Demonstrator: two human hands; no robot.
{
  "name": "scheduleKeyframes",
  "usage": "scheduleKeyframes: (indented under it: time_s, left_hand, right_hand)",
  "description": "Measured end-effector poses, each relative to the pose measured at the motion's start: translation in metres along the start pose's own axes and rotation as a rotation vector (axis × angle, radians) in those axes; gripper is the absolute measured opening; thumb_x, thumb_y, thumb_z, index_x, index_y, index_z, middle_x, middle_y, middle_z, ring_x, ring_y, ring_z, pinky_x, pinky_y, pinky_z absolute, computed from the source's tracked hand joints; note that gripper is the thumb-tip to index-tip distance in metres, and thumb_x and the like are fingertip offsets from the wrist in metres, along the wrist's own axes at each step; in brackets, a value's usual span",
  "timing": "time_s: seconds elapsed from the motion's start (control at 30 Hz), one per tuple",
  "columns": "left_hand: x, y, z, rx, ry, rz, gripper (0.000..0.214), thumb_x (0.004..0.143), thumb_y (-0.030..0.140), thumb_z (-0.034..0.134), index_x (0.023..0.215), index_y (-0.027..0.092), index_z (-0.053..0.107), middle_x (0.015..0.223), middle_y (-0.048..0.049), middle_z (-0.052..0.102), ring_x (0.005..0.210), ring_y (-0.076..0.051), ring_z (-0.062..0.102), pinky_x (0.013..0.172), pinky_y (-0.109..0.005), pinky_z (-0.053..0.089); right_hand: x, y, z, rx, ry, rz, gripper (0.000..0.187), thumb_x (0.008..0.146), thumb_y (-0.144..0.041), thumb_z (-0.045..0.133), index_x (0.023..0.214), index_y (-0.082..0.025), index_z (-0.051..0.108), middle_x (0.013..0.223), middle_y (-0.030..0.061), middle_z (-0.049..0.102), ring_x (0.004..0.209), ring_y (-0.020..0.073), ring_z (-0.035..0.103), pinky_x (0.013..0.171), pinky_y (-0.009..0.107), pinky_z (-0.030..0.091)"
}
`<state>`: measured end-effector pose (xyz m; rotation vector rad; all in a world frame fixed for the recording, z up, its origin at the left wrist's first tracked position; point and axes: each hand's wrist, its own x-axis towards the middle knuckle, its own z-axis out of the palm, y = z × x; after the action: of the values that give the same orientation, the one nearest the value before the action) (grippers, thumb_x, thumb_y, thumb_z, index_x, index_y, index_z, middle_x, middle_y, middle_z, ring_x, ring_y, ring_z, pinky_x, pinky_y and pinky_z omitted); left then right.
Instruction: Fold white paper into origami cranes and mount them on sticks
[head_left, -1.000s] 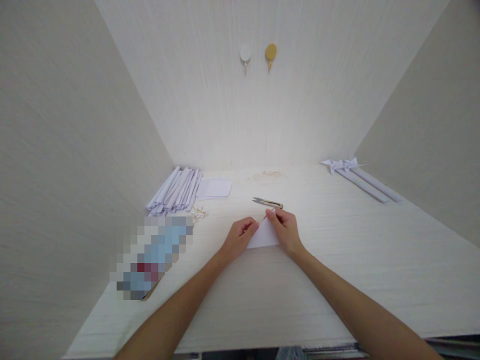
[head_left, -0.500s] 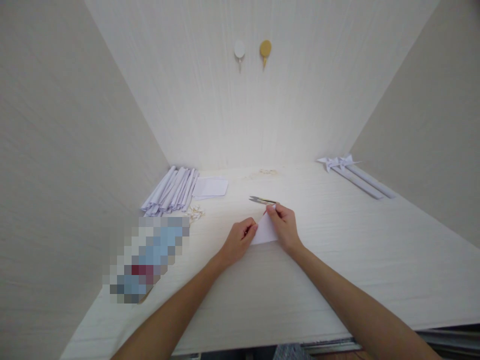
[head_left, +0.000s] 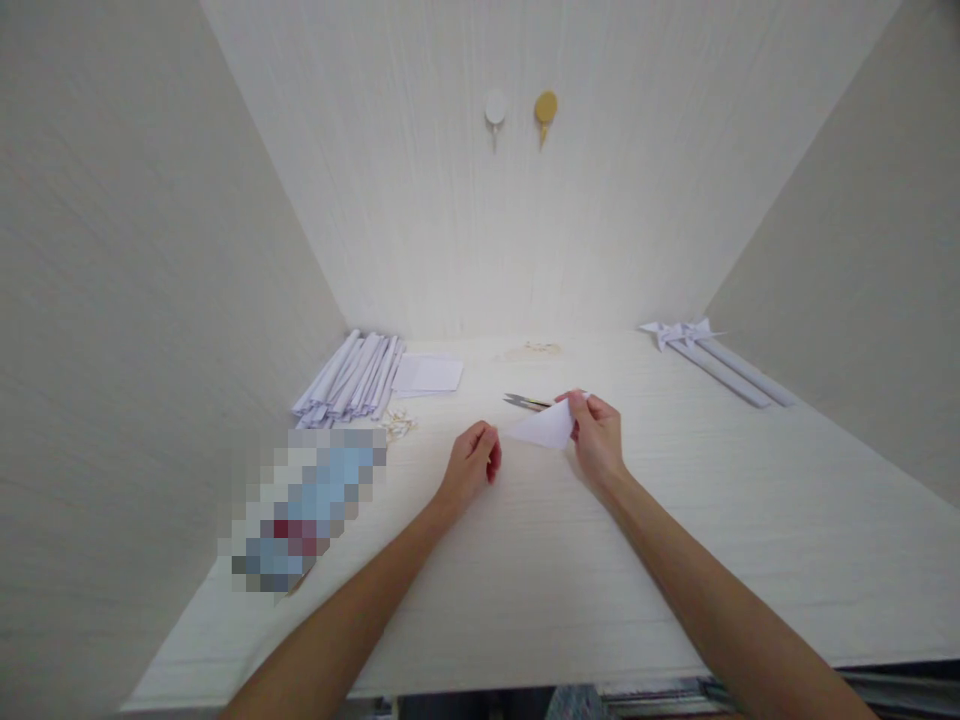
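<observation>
A small piece of white paper (head_left: 546, 426), folded to a pointed shape, is stretched between my two hands above the table. My right hand (head_left: 599, 438) pinches its right end between thumb and fingers. At the left, its narrow tip meets the closed fingertips of my left hand (head_left: 471, 464), which pinch it. Just behind the paper lie metal snips (head_left: 523, 401), blades pointing left, their handle end partly hidden by the paper and my right hand.
Rolled paper sticks (head_left: 349, 378) are heaped at the back left, beside flat paper squares (head_left: 429, 374) and small whitish pieces (head_left: 400, 425). A pixelated item (head_left: 311, 515) lies in front. Two paper pinwheels (head_left: 712, 362) rest at the back right. Wall hooks (head_left: 546, 106) hang behind.
My hands have moved farther apart, the right one going right and slightly up. The paper has turned and now spans the gap lengthwise. The whole view has shifted a little.
</observation>
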<state>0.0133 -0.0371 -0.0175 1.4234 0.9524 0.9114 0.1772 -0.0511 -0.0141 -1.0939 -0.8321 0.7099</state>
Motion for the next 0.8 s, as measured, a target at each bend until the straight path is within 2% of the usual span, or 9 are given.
scheduleKeyframes:
  time_s: [0.07, 0.13, 0.2, 0.27, 0.37, 0.43, 0.57, 0.63, 0.8]
  left_hand:
    - [0.004, 0.002, -0.002, -0.168, -0.027, -0.137, 0.03, 0.077, 0.047, 0.04, 0.065, 0.019, 0.039, 0.047, 0.0043, 0.048, 0.039, -0.009, 0.044, 0.039, -0.02, 0.032]
    - [0.006, 0.006, -0.006, -0.305, -0.16, -0.332, 0.033, 0.08, 0.048, 0.033, 0.071, 0.017, 0.042, 0.051, -0.0008, 0.056, 0.04, -0.011, 0.049, 0.038, -0.02, 0.034]
    - [0.005, 0.008, -0.01, -0.422, -0.374, -0.52, 0.043, 0.083, 0.049, 0.027, 0.075, 0.012, 0.049, 0.06, -0.0091, 0.062, 0.041, -0.011, 0.051, 0.036, -0.02, 0.034]
    - [0.002, 0.01, -0.011, -0.546, -0.465, -0.555, 0.038, 0.084, 0.041, 0.034, 0.083, 0.009, 0.054, 0.063, -0.0101, 0.063, 0.04, -0.008, 0.048, 0.037, -0.019, 0.035]
    - [-0.003, 0.009, -0.009, -0.618, -0.393, -0.486, 0.015, 0.076, 0.021, 0.054, 0.087, 0.01, 0.053, 0.06, -0.0038, 0.06, 0.043, -0.005, 0.048, 0.041, -0.014, 0.037]
    - [-0.004, 0.009, -0.005, -0.606, -0.285, -0.412, 0.026, 0.066, 0.012, 0.063, 0.089, 0.013, 0.05, 0.058, 0.0012, 0.057, 0.045, -0.004, 0.049, 0.043, -0.013, 0.038]
    - [-0.001, 0.006, -0.001, -0.495, -0.085, -0.226, 0.047, 0.058, 0.022, 0.071, 0.094, 0.018, 0.042, 0.059, 0.0067, 0.055, 0.042, -0.004, 0.047, 0.039, -0.015, 0.035]
    - [0.0, 0.003, 0.0, -0.386, -0.033, -0.123, 0.053, 0.057, 0.027, 0.07, 0.097, 0.02, 0.037, 0.058, 0.009, 0.054, 0.039, -0.004, 0.046, 0.038, -0.016, 0.033]
    - [-0.001, 0.002, 0.003, -0.213, -0.021, 0.017, 0.057, 0.062, 0.03, 0.064, 0.107, 0.02, 0.03, 0.051, 0.0125, 0.048, 0.038, -0.005, 0.043, 0.038, -0.016, 0.032]
  right_hand:
    - [-0.005, 0.0, 0.005, 0.026, -0.182, -0.011, 0.033, 0.069, -0.047, 0.058, 0.059, -0.016, 0.061, 0.057, -0.0029, 0.047, 0.042, 0.0054, 0.032, 0.038, 0.021, 0.022]
    - [-0.007, 0.001, 0.007, 0.034, -0.294, -0.051, 0.031, 0.071, -0.044, 0.058, 0.06, -0.016, 0.063, 0.063, -0.0015, 0.051, 0.042, 0.0047, 0.033, 0.039, 0.021, 0.023]
    - [-0.007, 0.001, 0.005, 0.023, -0.337, -0.083, 0.029, 0.072, -0.042, 0.058, 0.062, -0.016, 0.065, 0.067, -0.0002, 0.053, 0.043, 0.0048, 0.035, 0.04, 0.022, 0.025]
    - [-0.005, 0.001, 0.002, 0.01, -0.357, -0.091, 0.027, 0.071, -0.041, 0.059, 0.062, -0.016, 0.066, 0.071, 0.0009, 0.054, 0.045, 0.0051, 0.037, 0.042, 0.022, 0.028]
    - [-0.003, 0.002, 0.001, 0.023, -0.391, -0.083, 0.024, 0.07, -0.039, 0.06, 0.064, -0.016, 0.067, 0.073, 0.0014, 0.054, 0.047, 0.0059, 0.041, 0.044, 0.022, 0.032]
    - [-0.003, 0.002, 0.002, 0.043, -0.381, -0.067, 0.02, 0.068, -0.036, 0.062, 0.065, -0.017, 0.066, 0.073, 0.0012, 0.055, 0.051, 0.0068, 0.044, 0.046, 0.022, 0.035]
    - [-0.005, 0.0, 0.006, 0.128, -0.244, 0.033, 0.025, 0.059, -0.034, 0.069, 0.078, -0.02, 0.059, 0.075, -0.0016, 0.056, 0.057, 0.0082, 0.049, 0.048, 0.02, 0.038]
    - [-0.007, 0.0, 0.008, 0.163, -0.224, 0.111, 0.027, 0.059, -0.039, 0.068, 0.072, -0.02, 0.053, 0.063, -0.0049, 0.052, 0.048, 0.0066, 0.045, 0.04, 0.017, 0.031]
    - [-0.015, 0.005, 0.011, -0.042, -0.563, 0.278, 0.044, 0.062, -0.052, 0.062, 0.045, -0.018, 0.039, 0.035, -0.0088, 0.03, 0.033, 0.003, 0.02, 0.034, 0.02, 0.01]
